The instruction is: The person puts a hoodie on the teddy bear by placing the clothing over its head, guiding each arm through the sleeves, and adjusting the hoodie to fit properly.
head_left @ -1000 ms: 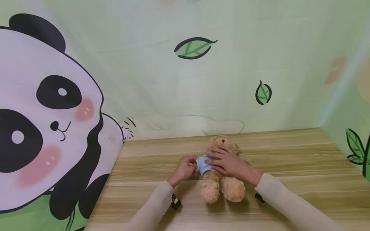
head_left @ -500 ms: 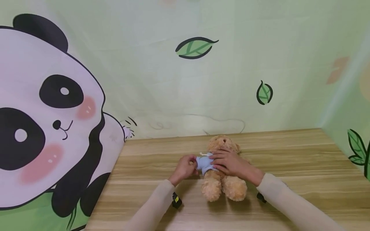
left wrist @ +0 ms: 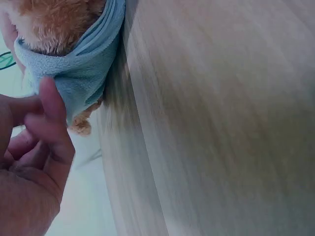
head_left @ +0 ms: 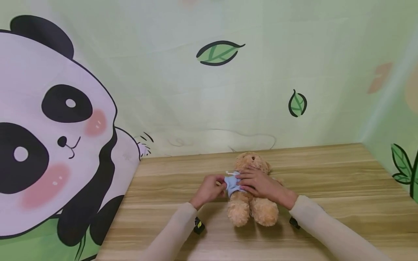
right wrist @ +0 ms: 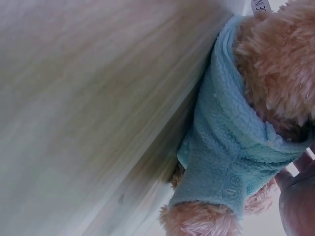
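Observation:
A light-brown teddy bear in a light-blue hooded top lies on its back, head toward the wall. My left hand pinches the end of the top's left-side sleeve; in the left wrist view, thumb and fingers of the left hand meet at the blue cloth. My right hand rests across the bear's chest, fingers stretched out, hiding part of the top. In the right wrist view, only the edge of the right hand shows beside the top. A white drawstring lies at the collar.
The bear lies on a wood-grain table. Behind it hangs a green backdrop with a printed panda and leaves. Black wrist devices show under both sleeves, one beside the left cuff. A printed tag sticks out by the bear's fur.
My right hand has shifted slightly right on the chest, uncovering more of the top and the drawstring. My left hand has moved a little right with the sleeve end.

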`<action>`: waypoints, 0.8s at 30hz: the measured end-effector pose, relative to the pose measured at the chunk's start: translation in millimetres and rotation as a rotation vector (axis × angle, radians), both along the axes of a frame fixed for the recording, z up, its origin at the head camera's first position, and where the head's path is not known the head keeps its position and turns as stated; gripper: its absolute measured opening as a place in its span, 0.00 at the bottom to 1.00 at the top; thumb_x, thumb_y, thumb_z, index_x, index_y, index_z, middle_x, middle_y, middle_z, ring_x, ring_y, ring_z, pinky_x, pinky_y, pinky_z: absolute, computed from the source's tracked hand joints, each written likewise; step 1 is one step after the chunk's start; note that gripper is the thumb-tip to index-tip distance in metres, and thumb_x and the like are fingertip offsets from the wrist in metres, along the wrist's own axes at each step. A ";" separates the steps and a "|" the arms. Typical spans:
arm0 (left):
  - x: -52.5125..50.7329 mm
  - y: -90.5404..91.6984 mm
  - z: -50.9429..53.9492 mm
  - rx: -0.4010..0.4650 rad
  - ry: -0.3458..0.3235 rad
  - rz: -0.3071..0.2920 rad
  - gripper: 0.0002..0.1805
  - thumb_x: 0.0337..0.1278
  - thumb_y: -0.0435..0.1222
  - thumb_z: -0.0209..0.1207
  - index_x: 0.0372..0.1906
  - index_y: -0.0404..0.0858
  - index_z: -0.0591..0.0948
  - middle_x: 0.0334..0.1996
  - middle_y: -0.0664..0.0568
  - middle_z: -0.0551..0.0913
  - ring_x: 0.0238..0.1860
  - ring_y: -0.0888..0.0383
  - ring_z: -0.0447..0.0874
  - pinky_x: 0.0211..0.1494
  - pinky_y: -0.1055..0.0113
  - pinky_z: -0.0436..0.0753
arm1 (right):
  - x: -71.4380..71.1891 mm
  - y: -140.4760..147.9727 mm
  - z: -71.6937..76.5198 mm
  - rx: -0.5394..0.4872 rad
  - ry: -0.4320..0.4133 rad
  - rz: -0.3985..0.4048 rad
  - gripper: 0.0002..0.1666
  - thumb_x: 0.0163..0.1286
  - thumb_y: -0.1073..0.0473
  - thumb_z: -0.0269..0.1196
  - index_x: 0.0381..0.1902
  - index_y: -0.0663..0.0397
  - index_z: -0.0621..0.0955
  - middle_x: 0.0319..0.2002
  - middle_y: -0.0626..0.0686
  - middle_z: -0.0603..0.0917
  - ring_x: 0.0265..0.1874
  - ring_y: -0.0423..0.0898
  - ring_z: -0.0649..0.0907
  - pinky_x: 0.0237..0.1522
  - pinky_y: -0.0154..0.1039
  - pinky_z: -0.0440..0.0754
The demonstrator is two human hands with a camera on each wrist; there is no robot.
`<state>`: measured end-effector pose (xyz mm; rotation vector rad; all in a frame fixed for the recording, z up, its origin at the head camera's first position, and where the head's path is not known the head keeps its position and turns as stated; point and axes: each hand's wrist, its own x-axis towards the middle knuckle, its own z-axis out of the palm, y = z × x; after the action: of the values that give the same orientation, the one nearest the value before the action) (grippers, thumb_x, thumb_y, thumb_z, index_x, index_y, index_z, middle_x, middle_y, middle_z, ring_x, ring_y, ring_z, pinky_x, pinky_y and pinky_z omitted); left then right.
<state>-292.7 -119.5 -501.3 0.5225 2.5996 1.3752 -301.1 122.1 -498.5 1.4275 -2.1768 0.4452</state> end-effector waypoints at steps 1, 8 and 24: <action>0.0 0.6 0.4 -0.017 0.030 -0.008 0.06 0.64 0.27 0.55 0.40 0.31 0.82 0.34 0.42 0.84 0.21 0.61 0.82 0.23 0.71 0.80 | 0.2 0.1 0.2 0.002 0.003 -0.003 0.12 0.61 0.59 0.68 0.43 0.54 0.88 0.49 0.55 0.88 0.53 0.57 0.84 0.59 0.61 0.74; -0.8 -5.1 -3.0 -0.085 0.121 -0.018 0.08 0.66 0.26 0.53 0.40 0.33 0.82 0.31 0.44 0.82 0.22 0.61 0.80 0.22 0.75 0.75 | 3.6 1.5 1.0 0.033 -0.001 -0.044 0.10 0.64 0.57 0.67 0.42 0.53 0.87 0.49 0.53 0.88 0.54 0.55 0.83 0.60 0.60 0.74; -1.3 -11.9 1.0 0.057 -0.080 -0.083 0.13 0.61 0.26 0.60 0.51 0.28 0.79 0.39 0.37 0.86 0.32 0.50 0.88 0.30 0.64 0.86 | -3.4 8.2 -5.2 0.032 0.148 0.011 0.20 0.78 0.49 0.51 0.54 0.51 0.84 0.52 0.56 0.86 0.53 0.56 0.83 0.56 0.56 0.78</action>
<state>-294.0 -131.4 -500.3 0.5642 2.4537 1.4175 -304.6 130.3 -503.7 1.4419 -2.0677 0.3000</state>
